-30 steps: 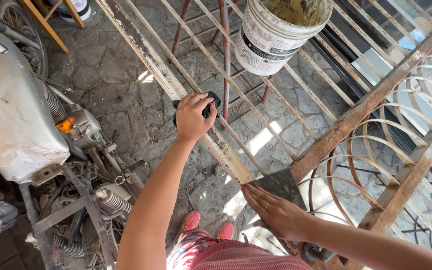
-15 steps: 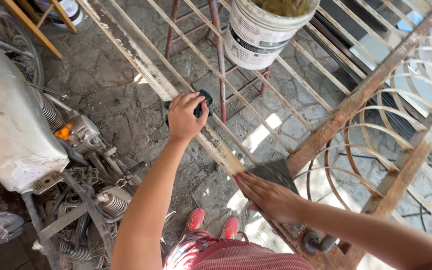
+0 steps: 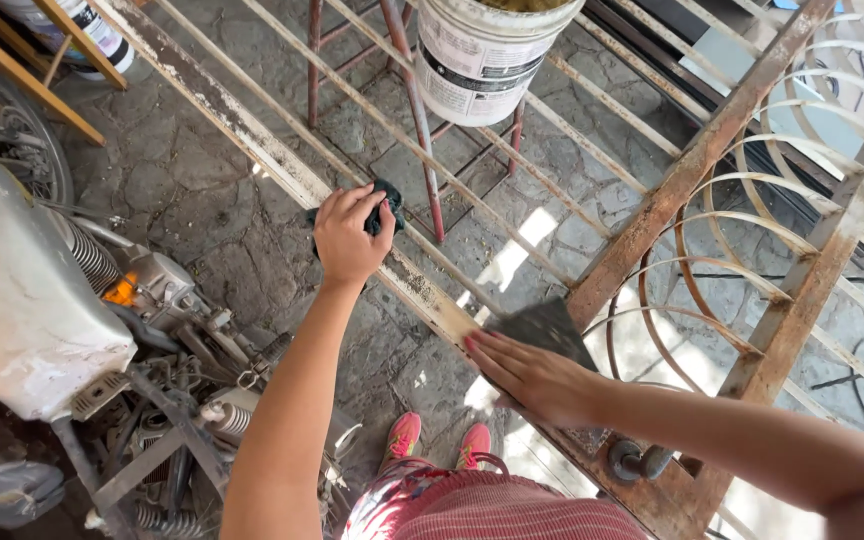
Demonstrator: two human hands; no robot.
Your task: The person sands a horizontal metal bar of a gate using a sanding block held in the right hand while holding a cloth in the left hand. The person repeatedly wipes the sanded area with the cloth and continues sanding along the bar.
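Head view, looking straight down over a rusty metal gate [image 3: 697, 165] laid flat above a stone-paved floor [image 3: 212, 230]. Left hand [image 3: 349, 235] near centre, fingers curled tight around a dark rag [image 3: 385, 206], pressed on the gate's long flaking rail [image 3: 252, 140] running from 11 o'clock down toward 5 o'clock. Right hand [image 3: 532, 375] at 4 o'clock from the left hand, well apart from it, fingers stretched flat and held together, pinning a dark sheet of sandpaper [image 3: 544, 328] onto the same rail; red-painted nails visible at the fingertips. Sandpaper partly under the palm, its free corner sticking out toward 1 o'clock, just beside the junction with a rusty crossbar. Curved scroll bars [image 3: 712, 250] at 3 o'clock, thin straight bars between the rails. White plastic bucket [image 3: 487, 55] at 12 o'clock, seated on a reddish metal stool [image 3: 417, 110] whose legs drop through the gate bars close to the rag. Motorcycle [image 3: 42, 330] with a white tank at 9 o'clock, engine and springs exposed. Pink shoes [image 3: 437, 440] at 6 o'clock on the paving, striped red garment below them.
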